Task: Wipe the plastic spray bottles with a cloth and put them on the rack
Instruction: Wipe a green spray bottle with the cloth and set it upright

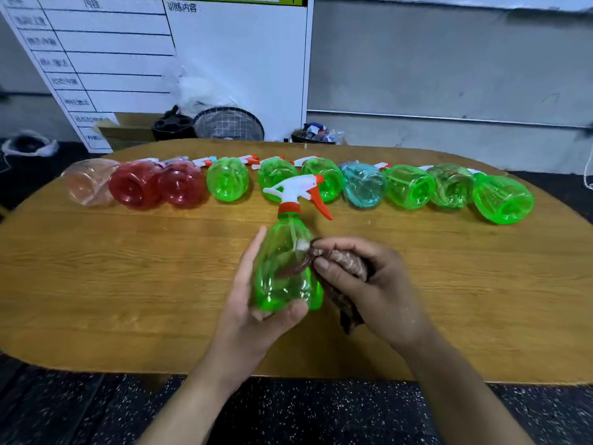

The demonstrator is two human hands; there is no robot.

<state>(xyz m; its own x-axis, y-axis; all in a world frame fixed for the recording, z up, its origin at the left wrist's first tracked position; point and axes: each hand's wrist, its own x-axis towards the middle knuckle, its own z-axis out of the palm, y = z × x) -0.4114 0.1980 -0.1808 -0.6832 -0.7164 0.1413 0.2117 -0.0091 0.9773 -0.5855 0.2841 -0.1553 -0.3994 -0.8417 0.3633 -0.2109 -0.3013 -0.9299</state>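
Hands at the centre of the frame work over a wooden table. Left hand is wrapped around a green spray bottle, nozzle pointing away. Right hand clutches a brown cloth against its side. Ten more bottles lie in a row across the upper frame.

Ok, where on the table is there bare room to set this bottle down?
Bare wooden table left of the left hand, and right of the right hand holding the cloth. The back is crowded: a row of lying bottles spans it. The held green bottle fills the middle.
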